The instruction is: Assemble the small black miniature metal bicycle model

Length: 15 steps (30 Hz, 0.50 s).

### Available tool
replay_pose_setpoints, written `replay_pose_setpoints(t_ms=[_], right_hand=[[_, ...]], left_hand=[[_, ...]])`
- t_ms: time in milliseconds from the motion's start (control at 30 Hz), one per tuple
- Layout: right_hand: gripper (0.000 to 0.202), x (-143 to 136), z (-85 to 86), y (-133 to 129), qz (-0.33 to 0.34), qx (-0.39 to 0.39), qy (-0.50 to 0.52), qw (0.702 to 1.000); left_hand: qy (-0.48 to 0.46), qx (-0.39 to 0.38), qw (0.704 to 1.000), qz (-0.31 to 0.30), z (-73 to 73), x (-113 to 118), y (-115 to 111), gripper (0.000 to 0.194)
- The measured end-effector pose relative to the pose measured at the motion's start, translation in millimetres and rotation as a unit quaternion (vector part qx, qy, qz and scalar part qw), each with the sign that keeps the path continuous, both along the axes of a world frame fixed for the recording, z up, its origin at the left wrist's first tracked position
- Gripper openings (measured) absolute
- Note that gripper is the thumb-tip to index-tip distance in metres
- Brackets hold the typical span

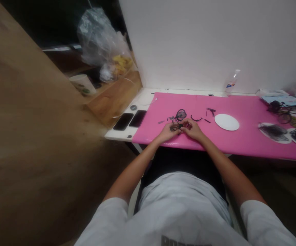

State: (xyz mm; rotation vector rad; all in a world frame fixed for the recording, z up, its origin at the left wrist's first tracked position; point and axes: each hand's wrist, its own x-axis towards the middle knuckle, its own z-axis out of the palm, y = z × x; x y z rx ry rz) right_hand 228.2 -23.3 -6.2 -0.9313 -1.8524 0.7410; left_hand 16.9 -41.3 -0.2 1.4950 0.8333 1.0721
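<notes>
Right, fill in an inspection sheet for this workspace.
Surface: pink cover over a white table.
Job's things: dark wheeled model, bicycle-like; loose dark parts nearby; white plate to their right.
Clutter: two phone-like slabs at left; plastic bottle at the back; heaped items at far right.
Hands: left hand holds the model; right hand has fingers at it, exact grip too small to tell.
Cables: thin white cord near the cover's left edge.
Surroundings: white wall behind; clear plastic bag at upper left.
</notes>
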Motion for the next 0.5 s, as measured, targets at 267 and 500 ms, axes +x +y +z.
replay_pose_setpoints(t_ms=[267, 500], right_hand=[[0.036, 1.5, 2.1, 2.7, 0.018, -0.047, 0.036, 0.998], [0.039, 2.8, 1.8, 4.6, 0.028, -0.065, 0.042, 0.997]], left_hand=[[-0.005, -0.024, 1.000, 0.007, -1.9, -1.9, 2.1, 0.042], [-0.029, -0.065, 0.997, 0.024, 1.9, -0.4, 0.3, 0.038]])
